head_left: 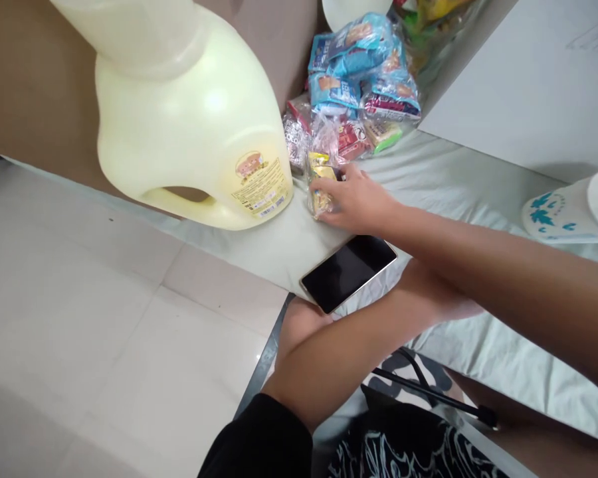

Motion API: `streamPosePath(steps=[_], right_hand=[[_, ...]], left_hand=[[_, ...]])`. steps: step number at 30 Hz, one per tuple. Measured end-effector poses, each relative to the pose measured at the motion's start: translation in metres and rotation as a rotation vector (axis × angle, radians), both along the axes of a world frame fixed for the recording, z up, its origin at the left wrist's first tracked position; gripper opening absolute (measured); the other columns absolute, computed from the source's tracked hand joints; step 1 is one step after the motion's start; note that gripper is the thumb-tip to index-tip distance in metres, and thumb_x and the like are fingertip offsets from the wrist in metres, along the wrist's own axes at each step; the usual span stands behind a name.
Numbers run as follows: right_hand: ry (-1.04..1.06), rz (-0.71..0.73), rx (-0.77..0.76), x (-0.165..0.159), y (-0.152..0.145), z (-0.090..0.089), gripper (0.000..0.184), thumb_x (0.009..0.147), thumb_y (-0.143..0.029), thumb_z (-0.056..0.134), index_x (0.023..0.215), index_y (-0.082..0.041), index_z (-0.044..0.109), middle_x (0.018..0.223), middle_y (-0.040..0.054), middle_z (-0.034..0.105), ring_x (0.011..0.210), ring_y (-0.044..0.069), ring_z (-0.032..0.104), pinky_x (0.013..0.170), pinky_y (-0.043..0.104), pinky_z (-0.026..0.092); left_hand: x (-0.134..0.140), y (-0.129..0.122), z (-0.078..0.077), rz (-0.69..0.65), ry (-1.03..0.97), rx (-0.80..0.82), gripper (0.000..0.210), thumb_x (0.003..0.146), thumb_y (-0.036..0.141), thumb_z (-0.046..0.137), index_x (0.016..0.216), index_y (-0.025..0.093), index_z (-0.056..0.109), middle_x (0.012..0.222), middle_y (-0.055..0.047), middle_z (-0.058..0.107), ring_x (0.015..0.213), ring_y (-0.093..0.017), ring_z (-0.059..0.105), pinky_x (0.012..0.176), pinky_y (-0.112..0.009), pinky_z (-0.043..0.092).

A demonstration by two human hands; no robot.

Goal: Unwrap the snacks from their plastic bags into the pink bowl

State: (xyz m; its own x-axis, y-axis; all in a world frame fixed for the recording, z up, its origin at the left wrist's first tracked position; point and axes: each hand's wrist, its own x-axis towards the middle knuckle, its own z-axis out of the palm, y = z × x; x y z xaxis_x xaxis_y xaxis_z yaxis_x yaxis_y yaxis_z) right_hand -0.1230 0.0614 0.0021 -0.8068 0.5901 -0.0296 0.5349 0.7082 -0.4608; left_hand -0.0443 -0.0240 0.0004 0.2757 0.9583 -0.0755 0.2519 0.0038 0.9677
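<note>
My right hand [356, 199] reaches in from the right and closes its fingers on a small clear-wrapped snack packet [322, 189] with gold and yellow parts. Beyond the fingers lies a heap of wrapped snacks: blue packets [361, 50], a red packet [351, 139] and others in clear plastic. My left forearm, in a black sleeve, crosses beneath the right one. Only part of my left hand [456, 307] shows by the cloth; its fingers are hidden. A phone [349, 273] with a dark screen lies between the two arms.
A large pale yellow jug [194, 126] with a handle stands left of the snacks. White paper cups [573, 209] with blue leaf prints lie at the right, near a white panel [528, 93]. Pale green cloth [458, 172] covers the surface; tiled floor [104, 318] lies beyond its edge.
</note>
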Motion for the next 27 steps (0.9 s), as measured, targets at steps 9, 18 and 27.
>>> streamPosePath(steps=[9,18,27], right_hand=[[0.274,-0.156,0.148,0.11,-0.012,0.062,0.044,0.076,-0.04,0.083,0.116,-0.026,0.069,0.122,0.0119,0.053,0.131,0.035,0.049,0.109,0.054,0.044],[0.523,-0.596,0.049,0.287,-0.092,0.016,0.066,0.085,-0.046,0.075,0.143,-0.039,0.046,0.131,0.0131,0.062,0.112,0.034,0.067,0.084,0.054,0.058],[0.676,-0.31,-0.143,0.319,-0.098,-0.017,0.079,0.086,-0.043,0.074,0.152,-0.027,0.032,0.162,0.0194,0.035,0.153,0.034,0.034,0.114,0.057,0.047]], left_hand=[[0.014,0.001,0.008,-0.339,0.297,0.138,0.026,0.089,0.02,0.056,0.11,0.019,0.07,0.123,-0.015,0.072,0.115,-0.033,0.066,0.094,-0.044,0.053],[0.004,0.016,0.013,-0.016,-0.307,-0.295,0.034,0.094,0.05,0.057,0.091,0.017,0.066,0.094,-0.007,0.073,0.096,-0.021,0.068,0.087,-0.034,0.053],[0.051,0.021,-0.001,0.114,-0.555,-0.516,0.05,0.068,0.039,0.086,0.108,0.021,0.063,0.099,-0.002,0.074,0.085,-0.017,0.072,0.079,-0.029,0.056]])
